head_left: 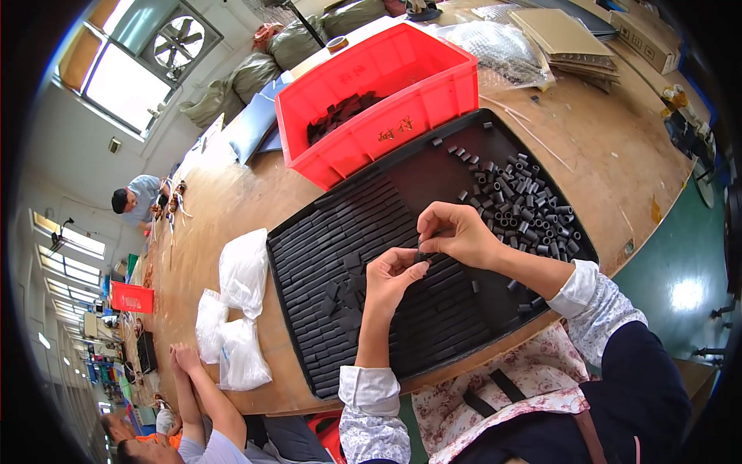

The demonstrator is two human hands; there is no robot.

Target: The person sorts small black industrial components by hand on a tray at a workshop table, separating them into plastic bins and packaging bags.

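My left hand (390,277) and my right hand (462,236) meet over the middle of a large black tray (421,179). Both are closed in a pinch on a small black piece (421,254), mostly hidden by the fingertips. Under and left of my hands, small black blocks (332,232) lie packed in tight rows. Several loose flat black pieces (338,298) rest on top of those rows, near my left wrist. Beyond my right hand, a heap of short black hollow tubes (533,207) is scattered in the tray's right part.
A red plastic bin (332,161) with black pieces inside stands against the tray's far edge. White plastic bags (244,272) lie left of the tray. Bubble wrap (495,52) and cardboard sheets (563,35) sit far right. Another person's hands (184,357) rest at the table's left edge.
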